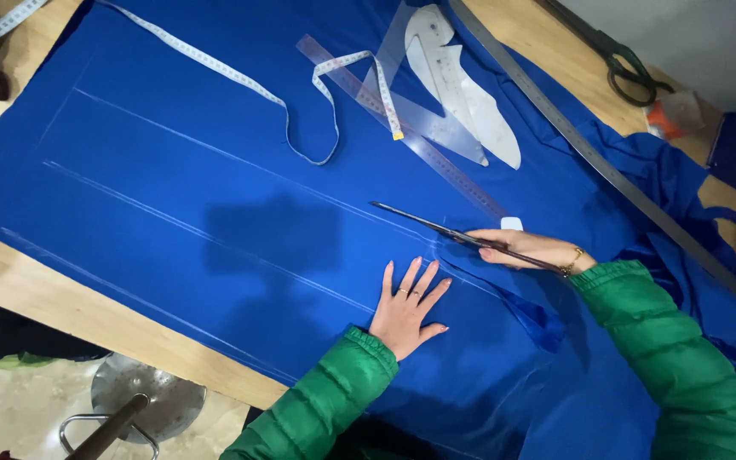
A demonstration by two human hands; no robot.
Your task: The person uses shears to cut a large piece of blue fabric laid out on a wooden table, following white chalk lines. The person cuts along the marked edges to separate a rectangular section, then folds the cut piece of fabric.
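Cloth (215, 196) soft, light, likely shifts; best pinned flat beside cut line. Left hand (406, 311) spread flat, pressing cloth. Right hand (528, 249) clasps shears (453, 232), blades parted along chalk line (240, 162).

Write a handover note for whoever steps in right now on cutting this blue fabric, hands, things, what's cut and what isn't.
Left hand: flat on the blue fabric, fingers spread, holding it down.
Right hand: gripping the scissors, blades open, tips pointing along a chalk line.
Done: fabric is cut near the right hand; a flap has lifted there.
Left: the rest of that line and the other chalk lines are uncut.
Nearby: tape measure, clear rulers, metal ruler, second scissors.
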